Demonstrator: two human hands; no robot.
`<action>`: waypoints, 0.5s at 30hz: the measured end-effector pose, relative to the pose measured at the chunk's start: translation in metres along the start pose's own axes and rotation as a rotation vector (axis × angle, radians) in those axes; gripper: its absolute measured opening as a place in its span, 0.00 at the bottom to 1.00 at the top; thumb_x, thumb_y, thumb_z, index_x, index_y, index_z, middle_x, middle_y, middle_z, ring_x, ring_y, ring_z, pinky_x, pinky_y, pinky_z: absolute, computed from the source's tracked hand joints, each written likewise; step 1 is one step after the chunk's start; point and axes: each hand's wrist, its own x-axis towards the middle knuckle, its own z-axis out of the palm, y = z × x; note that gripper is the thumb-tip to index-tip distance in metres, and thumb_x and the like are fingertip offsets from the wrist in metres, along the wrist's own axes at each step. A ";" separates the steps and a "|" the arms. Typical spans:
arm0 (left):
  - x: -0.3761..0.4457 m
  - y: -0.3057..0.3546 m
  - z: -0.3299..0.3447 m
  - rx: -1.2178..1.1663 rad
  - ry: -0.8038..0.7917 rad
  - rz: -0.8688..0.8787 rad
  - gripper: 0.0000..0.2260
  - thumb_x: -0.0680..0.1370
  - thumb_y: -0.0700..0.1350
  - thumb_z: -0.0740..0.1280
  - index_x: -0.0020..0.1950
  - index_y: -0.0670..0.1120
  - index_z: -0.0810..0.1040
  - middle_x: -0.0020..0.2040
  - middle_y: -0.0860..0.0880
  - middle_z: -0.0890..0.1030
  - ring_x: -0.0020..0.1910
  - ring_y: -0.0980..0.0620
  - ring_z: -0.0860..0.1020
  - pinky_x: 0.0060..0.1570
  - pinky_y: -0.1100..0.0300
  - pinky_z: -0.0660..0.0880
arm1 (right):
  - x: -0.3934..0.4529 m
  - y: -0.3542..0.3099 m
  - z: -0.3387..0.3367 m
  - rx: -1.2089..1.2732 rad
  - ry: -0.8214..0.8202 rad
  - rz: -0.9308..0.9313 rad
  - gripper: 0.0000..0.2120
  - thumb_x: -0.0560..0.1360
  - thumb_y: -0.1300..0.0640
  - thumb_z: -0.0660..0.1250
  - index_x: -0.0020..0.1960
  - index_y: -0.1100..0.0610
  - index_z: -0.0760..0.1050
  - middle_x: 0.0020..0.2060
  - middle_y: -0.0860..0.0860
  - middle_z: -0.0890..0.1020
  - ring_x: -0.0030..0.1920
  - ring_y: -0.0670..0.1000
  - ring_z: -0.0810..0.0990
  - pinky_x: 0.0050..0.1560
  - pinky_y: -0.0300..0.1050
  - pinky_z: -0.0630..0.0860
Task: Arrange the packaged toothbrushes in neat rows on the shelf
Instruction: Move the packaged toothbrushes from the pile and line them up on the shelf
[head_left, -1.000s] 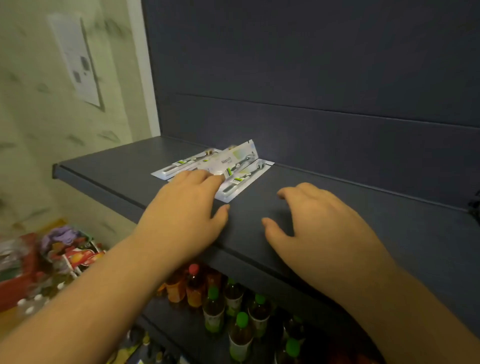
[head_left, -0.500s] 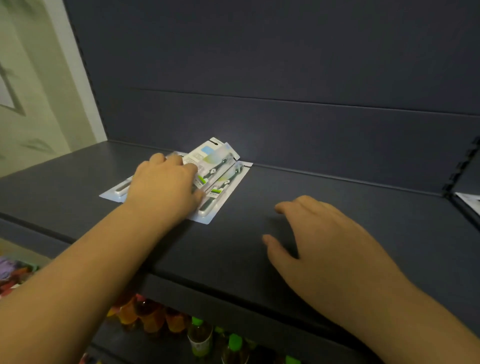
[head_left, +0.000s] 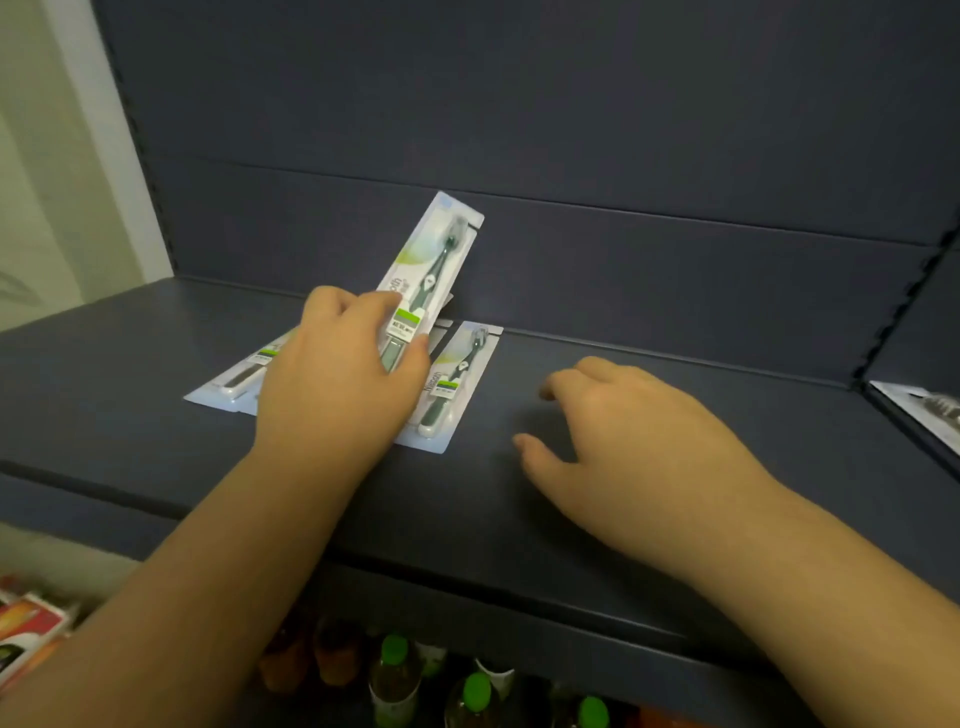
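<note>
Left hand (head_left: 337, 384): pinching one toothbrush pack (head_left: 426, 280) near its bottom end, thumb on the front, fingers behind

Lifted pack: tilted up, top end leaning toward the back wall (head_left: 571, 130), bottom end low over the flat packs

Flat packs: one pack (head_left: 452, 387) just right of the left hand, another (head_left: 234, 376) poking out to its left — both lying on the shelf (head_left: 623, 519), close to the back wall

Right hand (head_left: 639, 426): spread, empty, resting on the shelf well right of the flat packs

Doing it well: lay the lifted pack down flat, side by side with the flat packs, ends lined up — no overlap, same way round

Watch out: thin card may slide, so press gently
</note>
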 end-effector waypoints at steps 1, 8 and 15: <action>0.000 -0.002 -0.001 -0.036 0.020 -0.004 0.21 0.78 0.58 0.63 0.70 0.53 0.70 0.61 0.51 0.71 0.47 0.57 0.68 0.44 0.59 0.66 | 0.009 -0.005 0.002 -0.018 -0.016 0.003 0.21 0.78 0.36 0.56 0.60 0.50 0.73 0.56 0.47 0.76 0.57 0.51 0.75 0.53 0.47 0.74; 0.006 -0.015 -0.004 -0.179 0.052 -0.076 0.21 0.77 0.57 0.64 0.69 0.54 0.71 0.61 0.51 0.71 0.48 0.58 0.68 0.45 0.59 0.66 | 0.085 -0.034 0.035 0.006 -0.127 0.154 0.34 0.76 0.29 0.51 0.66 0.52 0.74 0.62 0.55 0.75 0.60 0.58 0.75 0.49 0.51 0.68; 0.006 -0.017 -0.004 -0.202 0.038 -0.048 0.20 0.76 0.56 0.65 0.67 0.54 0.73 0.59 0.51 0.71 0.46 0.57 0.68 0.44 0.59 0.66 | 0.126 -0.051 0.052 0.073 -0.224 0.222 0.27 0.70 0.31 0.53 0.64 0.39 0.74 0.59 0.47 0.81 0.56 0.55 0.78 0.43 0.49 0.70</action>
